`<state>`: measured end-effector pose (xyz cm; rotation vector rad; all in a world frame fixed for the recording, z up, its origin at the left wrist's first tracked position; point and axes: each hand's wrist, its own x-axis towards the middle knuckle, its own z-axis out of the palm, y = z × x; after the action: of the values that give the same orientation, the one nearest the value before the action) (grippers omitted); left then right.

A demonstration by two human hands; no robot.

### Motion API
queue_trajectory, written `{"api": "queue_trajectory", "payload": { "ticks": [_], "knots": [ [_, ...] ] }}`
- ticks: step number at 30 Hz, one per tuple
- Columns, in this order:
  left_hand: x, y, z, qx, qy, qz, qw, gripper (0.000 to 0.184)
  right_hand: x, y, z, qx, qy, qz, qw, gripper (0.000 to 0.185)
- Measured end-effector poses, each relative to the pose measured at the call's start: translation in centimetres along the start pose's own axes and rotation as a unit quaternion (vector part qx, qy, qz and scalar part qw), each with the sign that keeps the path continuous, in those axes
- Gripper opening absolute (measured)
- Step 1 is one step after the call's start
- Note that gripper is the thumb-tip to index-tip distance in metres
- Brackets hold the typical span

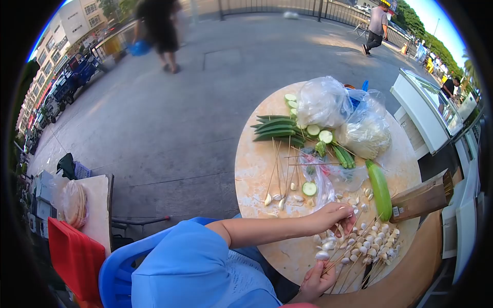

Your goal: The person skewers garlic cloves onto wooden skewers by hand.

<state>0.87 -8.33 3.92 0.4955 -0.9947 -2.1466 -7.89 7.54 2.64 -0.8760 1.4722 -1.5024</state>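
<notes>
Right hand [317,282] is gripping a thin wooden skewer [337,257] low over the desk [251,177], thumb uppermost, while the left hand [338,217] is hovering just beyond, its forearm [267,230] spanning the desk's edge, fingers curled downward; whether they're pinching anything, I can't tell! White garlic cloves [364,250] are crowding the desk beside both hands, many apparently sitting on skewers. Threading looks to be the step in hand, and the next move is probably calling for a steady skewer, tip lining up with a clove's middle.
</notes>
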Motion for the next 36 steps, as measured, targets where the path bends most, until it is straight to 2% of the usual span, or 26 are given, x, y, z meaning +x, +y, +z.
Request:
{"api": "queue_trajectory", "payload": {
  "ticks": [10, 12, 13, 15, 19, 21, 22, 25, 27, 30, 32, 36],
  "knots": [
    [-2.6, -0.3, 0.6, -0.008, 0.02, 0.009, 1.0, 0.036, -2.0, 0.2, 0.4, -0.01, -0.003, -0.026, 1.0, 0.013],
    [-2.7, -2.2, 0.4, 0.08, -0.07, 0.112, 0.988, 0.038, -2.3, 0.2, 0.6, -0.01, 0.015, -0.027, 0.999, 0.013],
    [-4.0, -2.9, 2.2, 0.031, -0.079, 0.065, 0.994, 0.038, -2.4, 0.2, 0.7, -0.01, 0.017, -0.03, 0.999, 0.013],
    [-4.8, -2.9, 2.5, 0.013, -0.043, 0.067, 0.997, 0.037, -2.6, 0.2, 0.4, -0.007, 0.018, -0.043, 0.999, 0.014],
    [-6.0, -3.2, 2.7, -0.028, -0.078, 0.048, 0.995, 0.039, -3.3, -0.9, 0.3, -0.041, 0.01, -0.033, 0.999, 0.014],
    [-7.1, -3.1, 3.4, 0.031, -0.036, -0.035, 0.998, 0.044, -3.0, -1.4, 0.4, -0.022, 0.05, -0.055, 0.997, 0.014],
    [-7.4, -3.3, 3.0, 0.044, -0.063, -0.074, 0.994, 0.045, -2.9, -1.7, 0.2, -0.024, 0.062, -0.073, 0.995, 0.016],
    [-7.8, -3.5, 1.7, 0.008, -0.065, -0.1, 0.993, 0.043, -3.3, -2.9, -0.6, -0.042, 0.1, -0.064, 0.992, 0.018],
    [-7.6, -3.8, 0.6, 0.018, -0.041, -0.103, 0.994, 0.039, -3.6, -2.7, -1.0, -0.044, 0.109, -0.068, 0.991, 0.019],
    [-7.7, -3.4, -0.7, 0.055, 0.04, -0.094, 0.993, 0.035, -4.3, -2.2, -1.5, -0.035, 0.116, -0.026, 0.992, 0.02],
    [-7.7, -3.2, -1.3, 0.067, 0.051, -0.091, 0.992, 0.034, -4.7, -1.7, -1.4, 0.002, 0.119, 0.019, 0.993, 0.022],
    [-7.6, -3.1, -2.1, 0.1, 0.075, -0.062, 0.99, 0.033, -5.5, -0.8, -1.6, 0.034, 0.125, 0.041, 0.991, 0.022]
  ]
}}
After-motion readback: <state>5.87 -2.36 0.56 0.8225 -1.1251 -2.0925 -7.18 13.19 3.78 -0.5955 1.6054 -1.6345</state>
